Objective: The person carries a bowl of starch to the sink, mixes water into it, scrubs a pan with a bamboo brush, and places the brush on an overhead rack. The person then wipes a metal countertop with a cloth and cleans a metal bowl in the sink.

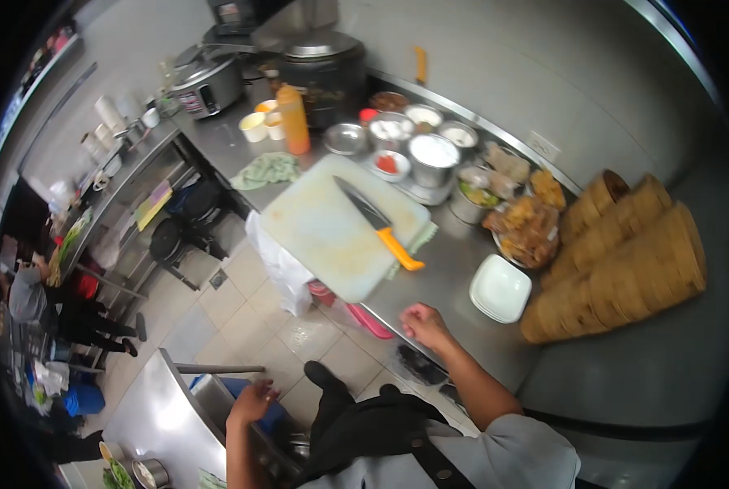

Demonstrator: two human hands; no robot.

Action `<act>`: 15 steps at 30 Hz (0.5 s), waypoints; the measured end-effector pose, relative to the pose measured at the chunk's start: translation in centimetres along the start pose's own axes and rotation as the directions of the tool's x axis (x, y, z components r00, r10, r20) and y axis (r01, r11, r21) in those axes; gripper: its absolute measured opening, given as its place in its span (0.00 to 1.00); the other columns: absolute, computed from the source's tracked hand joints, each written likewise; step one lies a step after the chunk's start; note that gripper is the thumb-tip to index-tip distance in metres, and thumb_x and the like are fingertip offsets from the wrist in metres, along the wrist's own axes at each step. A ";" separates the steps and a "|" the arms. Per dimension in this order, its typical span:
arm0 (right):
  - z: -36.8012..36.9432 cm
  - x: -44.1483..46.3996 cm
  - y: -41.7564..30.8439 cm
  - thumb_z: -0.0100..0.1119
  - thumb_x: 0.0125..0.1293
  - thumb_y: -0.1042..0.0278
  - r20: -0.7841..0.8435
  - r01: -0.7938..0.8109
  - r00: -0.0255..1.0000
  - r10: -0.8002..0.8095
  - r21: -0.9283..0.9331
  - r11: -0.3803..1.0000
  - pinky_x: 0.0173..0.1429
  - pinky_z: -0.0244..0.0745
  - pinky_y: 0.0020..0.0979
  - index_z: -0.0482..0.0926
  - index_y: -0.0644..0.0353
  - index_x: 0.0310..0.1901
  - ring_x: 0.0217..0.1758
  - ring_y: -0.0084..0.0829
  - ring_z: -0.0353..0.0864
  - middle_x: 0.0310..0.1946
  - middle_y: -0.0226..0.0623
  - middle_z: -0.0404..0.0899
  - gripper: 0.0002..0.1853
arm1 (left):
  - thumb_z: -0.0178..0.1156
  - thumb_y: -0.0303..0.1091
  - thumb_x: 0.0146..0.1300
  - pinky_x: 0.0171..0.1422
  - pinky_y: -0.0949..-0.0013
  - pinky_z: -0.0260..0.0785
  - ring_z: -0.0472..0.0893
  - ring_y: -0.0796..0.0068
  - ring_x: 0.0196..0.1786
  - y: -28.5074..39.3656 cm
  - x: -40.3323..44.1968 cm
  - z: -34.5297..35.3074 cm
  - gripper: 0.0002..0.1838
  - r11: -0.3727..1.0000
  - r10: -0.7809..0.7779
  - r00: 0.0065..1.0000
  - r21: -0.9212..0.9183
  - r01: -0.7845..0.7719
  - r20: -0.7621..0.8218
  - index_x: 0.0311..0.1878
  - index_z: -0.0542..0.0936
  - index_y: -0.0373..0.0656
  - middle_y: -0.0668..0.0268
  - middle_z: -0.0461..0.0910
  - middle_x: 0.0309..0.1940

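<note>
My right hand [426, 325] hovers at the front edge of the steel counter, its fingers loosely bent and holding nothing I can see. Lower down, my left hand [255, 400] hangs beside the steel table on the left, fingers a little apart and without anything in them. On the counter lies a white cutting board [324, 232], above and left of my right hand. A knife [366, 208] with an orange handle rests across the board. Stacked white square dishes [500, 288] stand to the right of that hand.
Bamboo steamers [625, 273] lie stacked at the right. Behind the board are metal bowls [434, 155], an orange squeeze bottle [293, 121], a green cloth [267, 169] and a large pot [320, 73]. A steel table [165, 416] stands lower left. Another person [43, 306] works at far left.
</note>
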State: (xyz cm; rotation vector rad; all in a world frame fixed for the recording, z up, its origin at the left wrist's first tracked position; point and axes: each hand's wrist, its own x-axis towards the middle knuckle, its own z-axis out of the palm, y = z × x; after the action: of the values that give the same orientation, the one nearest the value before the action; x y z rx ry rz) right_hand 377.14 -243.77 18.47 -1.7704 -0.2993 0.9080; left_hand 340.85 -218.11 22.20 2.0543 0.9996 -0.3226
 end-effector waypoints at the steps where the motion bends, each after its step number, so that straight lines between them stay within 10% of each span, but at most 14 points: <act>1: 0.9 0.2 0.0 0.59 0.62 0.62 0.005 0.003 1.000 -0.003 -0.012 1.000 0.27 0.69 0.22 0.76 0.61 0.40 0.23 0.18 0.73 0.25 0.29 0.77 0.11 | 0.60 0.47 0.61 0.55 0.63 0.70 0.80 0.56 0.50 -0.3 1.4 -1.6 0.28 0.999 0.004 1.000 -0.037 -0.003 0.030 0.55 0.74 0.32 0.48 0.81 0.44; 7: 7.3 1.0 -3.2 0.59 0.62 0.59 0.001 0.121 0.990 -0.140 -0.499 0.858 0.38 0.74 0.29 0.76 0.63 0.43 0.30 0.25 0.77 0.30 0.35 0.80 0.15 | 0.59 0.51 0.61 0.56 0.62 0.70 0.79 0.56 0.51 -2.0 7.7 -10.5 0.30 0.999 0.048 0.996 0.018 -0.049 0.077 0.56 0.74 0.34 0.49 0.80 0.45; 15: 11.9 0.9 -5.9 0.61 0.61 0.57 0.015 0.137 0.989 -0.148 -0.485 0.864 0.47 0.73 0.30 0.76 0.60 0.45 0.40 0.31 0.80 0.36 0.39 0.81 0.17 | 0.60 0.51 0.60 0.54 0.61 0.71 0.81 0.55 0.48 0.4 20.0 -17.4 0.28 0.945 0.234 0.955 0.188 -0.267 0.182 0.52 0.77 0.34 0.49 0.81 0.42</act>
State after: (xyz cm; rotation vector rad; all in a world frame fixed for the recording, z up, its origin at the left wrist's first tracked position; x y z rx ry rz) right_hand 370.66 -232.57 21.69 -2.1821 -0.6845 0.7439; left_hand 352.23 -194.19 22.94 2.2783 0.6196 -0.4643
